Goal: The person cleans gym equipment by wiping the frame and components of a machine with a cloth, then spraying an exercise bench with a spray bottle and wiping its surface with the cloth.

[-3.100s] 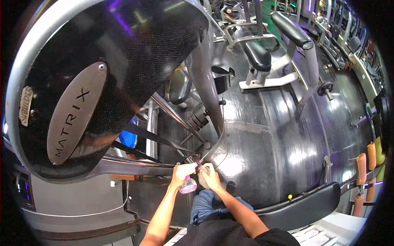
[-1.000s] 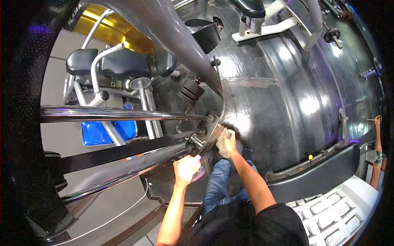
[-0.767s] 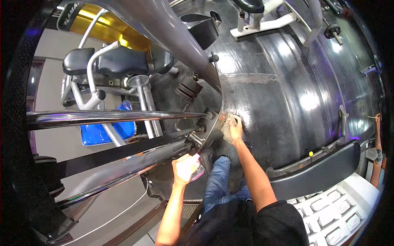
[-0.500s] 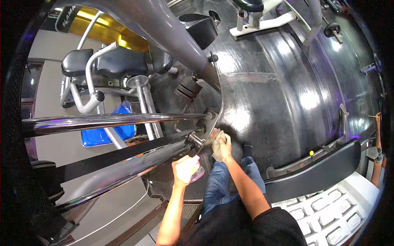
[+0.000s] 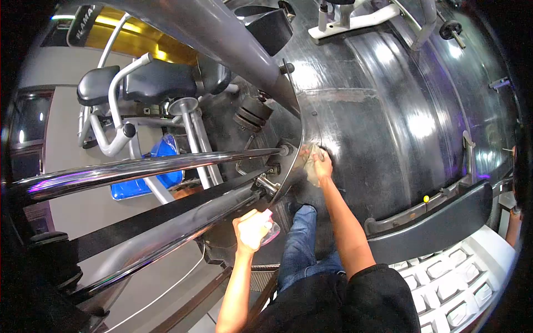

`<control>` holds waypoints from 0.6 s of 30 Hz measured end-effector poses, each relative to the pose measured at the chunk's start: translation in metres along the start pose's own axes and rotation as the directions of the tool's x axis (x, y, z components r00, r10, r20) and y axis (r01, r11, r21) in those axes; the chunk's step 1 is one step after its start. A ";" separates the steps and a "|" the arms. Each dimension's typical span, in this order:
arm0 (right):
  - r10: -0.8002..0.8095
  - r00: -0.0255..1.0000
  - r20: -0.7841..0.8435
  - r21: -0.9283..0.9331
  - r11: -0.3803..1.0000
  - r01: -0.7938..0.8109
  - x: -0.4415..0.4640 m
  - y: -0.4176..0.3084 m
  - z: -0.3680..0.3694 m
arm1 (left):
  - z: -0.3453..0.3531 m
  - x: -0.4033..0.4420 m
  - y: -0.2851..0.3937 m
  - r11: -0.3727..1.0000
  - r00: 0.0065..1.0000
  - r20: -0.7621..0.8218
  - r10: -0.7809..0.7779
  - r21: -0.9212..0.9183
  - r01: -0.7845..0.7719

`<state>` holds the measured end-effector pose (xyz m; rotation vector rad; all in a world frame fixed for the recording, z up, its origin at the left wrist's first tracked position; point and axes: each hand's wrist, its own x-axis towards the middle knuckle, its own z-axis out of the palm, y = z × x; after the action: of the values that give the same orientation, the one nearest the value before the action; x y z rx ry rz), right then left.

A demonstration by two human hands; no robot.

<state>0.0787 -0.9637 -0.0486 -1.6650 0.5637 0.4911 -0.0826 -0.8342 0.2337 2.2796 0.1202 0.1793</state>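
My left hand (image 5: 252, 228) is closed around a small clear spray bottle (image 5: 271, 234) with a pink top, just below the machine's slanting rails. In my right hand (image 5: 323, 166) is a bunched, pale beige cloth (image 5: 313, 173). The cloth meets the curved edge of a thin panel (image 5: 302, 130) on the grey machine frame, and a faint reflection of it shows in the panel. Left of the panel's lower part sits a metal bracket (image 5: 267, 183).
Chrome guide rods (image 5: 166, 166) run in from the left. A thick grey frame tube (image 5: 239, 50) crosses overhead. Left stand a black-padded machine (image 5: 158, 77) and a blue seat (image 5: 127, 188). A black pad (image 5: 438, 222) lies right of my legs, and a white bench frame (image 5: 361, 25) stands at the top.
My right hand and the cloth have moved up and to the right along the panel's edge. My left hand still holds the spray bottle in nearly the same place. The view has shifted slightly.
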 end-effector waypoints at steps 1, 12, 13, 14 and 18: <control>-0.014 1.000 0.008 0.028 1.000 0.013 -0.007 -0.017 -0.006 | 0.002 0.000 0.002 0.999 0.999 -0.026 -0.038 -0.015 0.038; 0.050 0.971 0.236 0.163 0.983 -0.090 -0.086 0.058 0.011 | 0.000 0.000 0.000 0.998 0.999 -0.011 0.044 0.034 -0.043; 0.070 0.971 0.229 0.160 0.981 -0.109 -0.082 0.062 0.010 | 0.000 0.001 0.002 0.999 0.999 -0.022 0.034 0.022 -0.034; 0.071 0.977 0.202 0.161 0.981 -0.105 -0.077 0.049 0.006 | 0.000 0.003 0.003 1.000 0.999 -0.032 0.026 0.011 -0.026; 0.007 0.989 0.145 0.256 0.966 -0.044 -0.018 0.027 0.006 | 0.000 0.003 0.002 0.998 0.997 -0.042 0.068 0.020 -0.067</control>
<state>0.0481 -0.9593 -0.0598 -1.3641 0.5210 0.5278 -0.0797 -0.8353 0.2352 2.3010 0.0671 0.2632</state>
